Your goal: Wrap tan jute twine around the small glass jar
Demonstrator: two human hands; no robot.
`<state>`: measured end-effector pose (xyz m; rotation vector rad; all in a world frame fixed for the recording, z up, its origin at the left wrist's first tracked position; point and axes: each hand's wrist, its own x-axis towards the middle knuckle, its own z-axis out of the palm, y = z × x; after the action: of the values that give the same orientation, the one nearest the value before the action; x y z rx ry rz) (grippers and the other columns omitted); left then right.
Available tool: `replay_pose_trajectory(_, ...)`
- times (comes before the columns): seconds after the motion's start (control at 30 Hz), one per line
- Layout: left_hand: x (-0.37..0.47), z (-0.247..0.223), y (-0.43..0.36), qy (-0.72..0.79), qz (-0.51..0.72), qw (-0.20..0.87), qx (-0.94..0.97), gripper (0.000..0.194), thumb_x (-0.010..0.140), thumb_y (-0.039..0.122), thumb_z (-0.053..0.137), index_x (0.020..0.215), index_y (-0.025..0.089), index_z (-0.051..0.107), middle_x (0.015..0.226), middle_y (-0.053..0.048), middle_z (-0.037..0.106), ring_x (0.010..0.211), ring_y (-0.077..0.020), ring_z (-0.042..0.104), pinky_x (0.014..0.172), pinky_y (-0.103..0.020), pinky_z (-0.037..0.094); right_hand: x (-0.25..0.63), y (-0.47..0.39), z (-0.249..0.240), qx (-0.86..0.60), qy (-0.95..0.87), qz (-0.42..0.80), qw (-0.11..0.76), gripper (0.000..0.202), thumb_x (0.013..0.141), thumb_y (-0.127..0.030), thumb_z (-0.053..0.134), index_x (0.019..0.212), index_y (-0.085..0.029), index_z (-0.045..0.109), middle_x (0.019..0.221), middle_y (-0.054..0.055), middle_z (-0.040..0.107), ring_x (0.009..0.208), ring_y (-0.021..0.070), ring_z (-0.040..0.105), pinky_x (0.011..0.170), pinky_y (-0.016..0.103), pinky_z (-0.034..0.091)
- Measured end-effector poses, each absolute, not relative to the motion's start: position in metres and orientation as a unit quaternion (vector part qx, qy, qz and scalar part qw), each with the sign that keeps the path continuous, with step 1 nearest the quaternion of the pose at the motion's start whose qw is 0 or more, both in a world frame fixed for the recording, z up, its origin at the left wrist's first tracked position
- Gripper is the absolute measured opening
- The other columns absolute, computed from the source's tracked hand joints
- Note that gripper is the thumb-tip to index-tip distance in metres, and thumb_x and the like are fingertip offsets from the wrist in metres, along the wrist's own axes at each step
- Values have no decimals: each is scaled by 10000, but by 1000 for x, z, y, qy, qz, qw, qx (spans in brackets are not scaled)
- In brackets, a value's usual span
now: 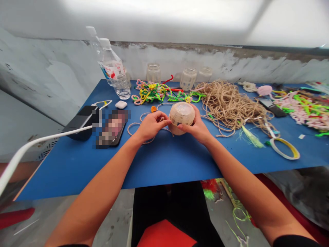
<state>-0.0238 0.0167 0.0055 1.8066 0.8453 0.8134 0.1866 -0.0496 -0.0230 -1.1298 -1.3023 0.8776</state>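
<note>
A glass jar (pixel 183 115) with pale bands around it is held above the blue table, its rounded clear base turned up toward me. My right hand (pixel 196 125) grips it from the right side, thumb across the front. My left hand (pixel 154 125) is closed in a pinch at the jar's left side, with a strand of jute twine (pixel 161 119) between its fingers. From there the twine (pixel 132 128) loops loosely over the table to the left. Where the strand meets the jar is partly hidden by my fingers.
A big heap of jute twine (pixel 231 103) lies to the right, with a tape roll (pixel 285 148) in front. Bent pipe cleaners (pixel 151 92) and glass jars (pixel 188 78) are behind. A phone (pixel 118 128), a black box (pixel 83 120) and plastic bottles (pixel 115 68) stand left.
</note>
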Motion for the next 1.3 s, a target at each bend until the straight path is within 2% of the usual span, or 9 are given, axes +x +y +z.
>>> replay_pose_trajectory(0.23,-25,5,18,348,327,468,743,399,753,533,738,858,154,674,721,0,591,668,-133,477,631,-269,341,185,-51,-16,-479,-537,394,572,1155,547,-494,930,1497,-302,301,1534,112,403,1442,338,436,1260,504,315)
replay_pose_trajectory(0.43,-24,10,14,346,332,468,742,375,744,518,751,813,158,670,694,11,562,653,-121,432,621,-261,324,187,-51,-16,-474,-542,409,561,1066,568,-512,918,1455,-324,356,1526,85,416,1459,333,415,1256,506,324)
replay_pose_trajectory(0.63,-24,12,13,345,333,471,740,371,725,508,765,801,156,676,681,16,554,642,-116,420,615,-262,315,186,-53,-13,-474,-548,409,554,1110,536,-457,947,1458,-301,350,1526,101,423,1455,342,423,1266,509,305)
replay_pose_trajectory(1.3,-24,12,12,348,329,469,742,398,723,536,778,795,158,674,669,24,549,637,-114,420,621,-270,325,186,-51,-17,-482,-553,395,553,1099,568,-508,940,1479,-316,358,1552,89,425,1457,340,430,1263,530,319)
